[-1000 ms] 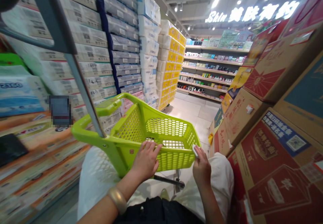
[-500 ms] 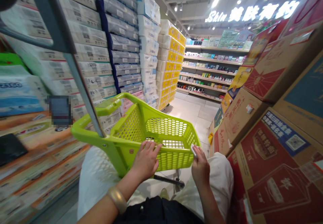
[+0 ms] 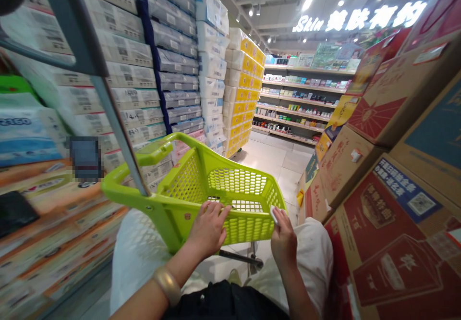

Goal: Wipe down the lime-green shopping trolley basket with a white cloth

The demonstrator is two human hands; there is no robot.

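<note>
A lime-green plastic shopping basket on wheels stands right in front of me in a shop aisle, its handle at the left. My left hand rests on the basket's near rim with fingers curled over the edge. My right hand is closed on a small white pad or cloth and presses it against the basket's near right corner. A gold bangle sits on my left wrist.
Stacked tissue packs wall the left side, and a grey metal bar slants across them. Brown and red cardboard cartons pile up on the right. Tiled floor leads ahead to product shelves.
My right hand with the white pad has slid a little to the left along the basket's near rim. My left hand and the basket have stayed put.
</note>
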